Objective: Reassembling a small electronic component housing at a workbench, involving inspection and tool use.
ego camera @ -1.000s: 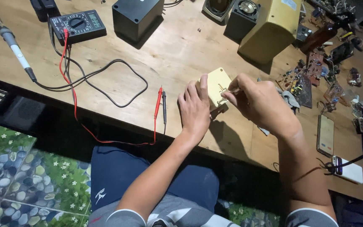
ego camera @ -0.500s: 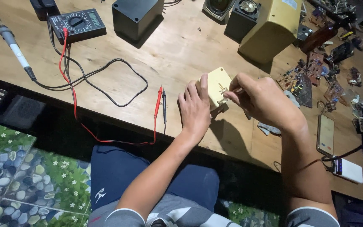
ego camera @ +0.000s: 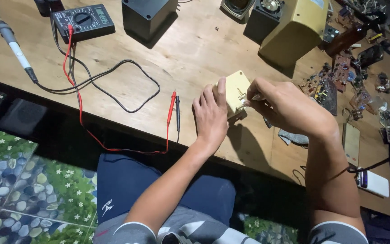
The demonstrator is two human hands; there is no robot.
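Observation:
My left hand [ego camera: 211, 115] grips a small pale yellow board [ego camera: 237, 89] upright on the wooden table [ego camera: 190, 58], fingers wrapped around its near side. My right hand [ego camera: 285, 107] pinches a thin tool whose tip [ego camera: 245, 102] meets small metal parts on the board's face. What kind of tool it is stays hidden under the fingers. Red and black multimeter probes [ego camera: 174, 107] lie just left of my left hand.
A black multimeter [ego camera: 83, 20] with red and black leads sits far left, beside a soldering iron [ego camera: 13, 44]. A black box [ego camera: 149, 17], a yellow housing [ego camera: 294, 30] and scattered circuit boards [ego camera: 335, 77] are behind. A phone [ego camera: 351, 142] and white power bank [ego camera: 373, 182] lie right.
Both hands stay at the yellow board; my right hand has shifted very slightly. Nothing was picked up or let go.

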